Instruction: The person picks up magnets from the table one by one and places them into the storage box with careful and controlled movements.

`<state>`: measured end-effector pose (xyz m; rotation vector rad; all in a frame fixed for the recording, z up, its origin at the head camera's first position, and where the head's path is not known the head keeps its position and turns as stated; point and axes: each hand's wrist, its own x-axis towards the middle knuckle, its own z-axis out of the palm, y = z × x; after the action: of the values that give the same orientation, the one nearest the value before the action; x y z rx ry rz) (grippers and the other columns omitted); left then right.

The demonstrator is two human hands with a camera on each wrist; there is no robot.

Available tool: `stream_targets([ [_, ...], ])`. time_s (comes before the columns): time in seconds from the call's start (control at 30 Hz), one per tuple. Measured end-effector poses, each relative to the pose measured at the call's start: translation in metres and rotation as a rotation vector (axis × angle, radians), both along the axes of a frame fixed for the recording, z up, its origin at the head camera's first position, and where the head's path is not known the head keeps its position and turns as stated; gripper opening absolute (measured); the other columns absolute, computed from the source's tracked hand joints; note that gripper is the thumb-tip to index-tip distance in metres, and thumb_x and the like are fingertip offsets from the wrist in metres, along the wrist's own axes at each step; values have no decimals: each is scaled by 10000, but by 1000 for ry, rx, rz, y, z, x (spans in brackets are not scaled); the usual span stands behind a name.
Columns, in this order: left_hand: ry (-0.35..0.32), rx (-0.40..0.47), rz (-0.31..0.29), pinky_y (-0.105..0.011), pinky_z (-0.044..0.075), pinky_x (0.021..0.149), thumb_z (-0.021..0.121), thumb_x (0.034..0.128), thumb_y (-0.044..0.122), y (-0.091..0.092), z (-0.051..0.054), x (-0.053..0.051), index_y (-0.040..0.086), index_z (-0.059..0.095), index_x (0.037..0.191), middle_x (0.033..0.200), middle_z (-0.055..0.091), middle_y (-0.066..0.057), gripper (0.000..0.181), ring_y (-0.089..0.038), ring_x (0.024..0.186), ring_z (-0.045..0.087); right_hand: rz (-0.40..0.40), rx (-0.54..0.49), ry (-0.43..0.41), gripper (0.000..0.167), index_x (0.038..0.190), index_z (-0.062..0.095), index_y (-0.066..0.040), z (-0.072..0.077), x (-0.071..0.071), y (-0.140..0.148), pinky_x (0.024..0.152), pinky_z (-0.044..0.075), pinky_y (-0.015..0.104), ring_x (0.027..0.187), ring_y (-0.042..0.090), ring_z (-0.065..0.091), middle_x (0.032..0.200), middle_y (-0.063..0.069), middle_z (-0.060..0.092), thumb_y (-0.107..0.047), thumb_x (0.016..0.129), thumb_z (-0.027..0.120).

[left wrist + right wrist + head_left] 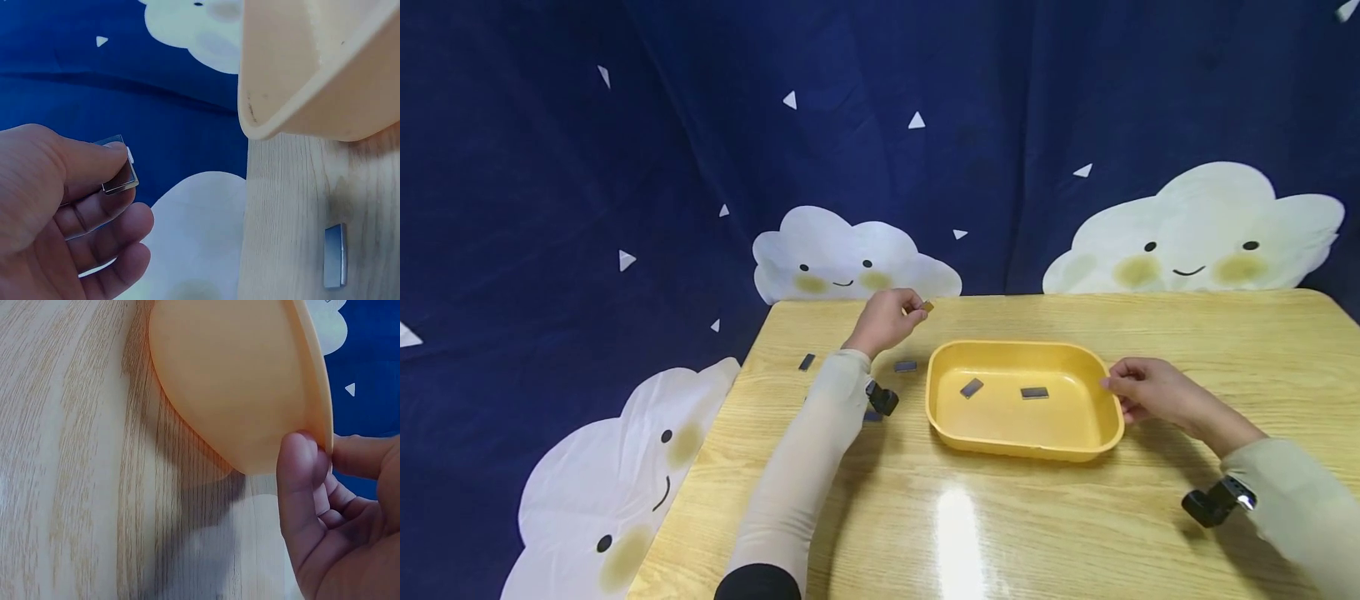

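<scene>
My left hand [883, 321] pinches a small flat metal rectangle [120, 172] between thumb and fingers, above the table's far side, left of and beyond a yellow plastic tray [1000, 423]. At the tray's right end, my right hand [1165, 396] grips the rim, its thumb on one side of the wall and fingers on the other in the right wrist view. Inside the tray lie two similar grey rectangles, a tilted one [972, 388] and a level one [1034, 392]. Others lie on the wood left of it, one [906, 366] near the tray and another [807, 362] farther left.
The light wooden table [1045, 517] ends at the back against a dark blue curtain [865, 150] with clouds and triangles. Another grey rectangle [872, 417] is partly hidden behind the left wrist's black camera [882, 399]. A second black camera [1213, 502] is on the right wrist.
</scene>
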<state>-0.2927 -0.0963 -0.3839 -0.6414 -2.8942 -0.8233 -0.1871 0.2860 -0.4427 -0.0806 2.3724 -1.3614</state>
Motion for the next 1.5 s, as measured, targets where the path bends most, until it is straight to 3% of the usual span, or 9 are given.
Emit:
stream_targets([
  [0.47, 2, -129, -127, -295, 517, 786, 645, 966, 243, 11, 9, 25, 146, 723, 947, 928, 724, 10, 126, -124, 818, 629, -14, 26, -8, 347, 1146, 490, 97, 2, 3, 1, 634, 579, 283, 693, 83, 607, 830, 22, 578, -234, 1041, 496],
  [0.67, -3, -135, -155, -268, 510, 759, 649, 961, 239, 19, 9, 31, 145, 729, 961, 931, 726, 10, 123, -120, 805, 622, -16, 35, 2, 333, 1130, 493, 87, 1, 4, 1, 627, 575, 289, 680, 90, 600, 813, 19, 568, -234, 1042, 493],
  [1.17, -13, -163, -190, -228, 487, 749, 657, 956, 260, 38, 3, 35, 161, 725, 961, 922, 721, 32, 120, -101, 809, 607, -29, 46, 8, 329, 1124, 499, 88, 4, 2, -1, 609, 567, 274, 665, 95, 601, 787, 16, 575, -228, 1034, 508],
  [1.5, -46, -170, -208, -202, 471, 749, 654, 960, 269, 54, -8, 34, 176, 721, 962, 918, 718, 51, 114, -79, 805, 600, -23, 27, 30, 338, 1140, 494, 101, 1, 3, -2, 619, 574, 288, 678, 90, 613, 814, 29, 604, -222, 1038, 496],
])
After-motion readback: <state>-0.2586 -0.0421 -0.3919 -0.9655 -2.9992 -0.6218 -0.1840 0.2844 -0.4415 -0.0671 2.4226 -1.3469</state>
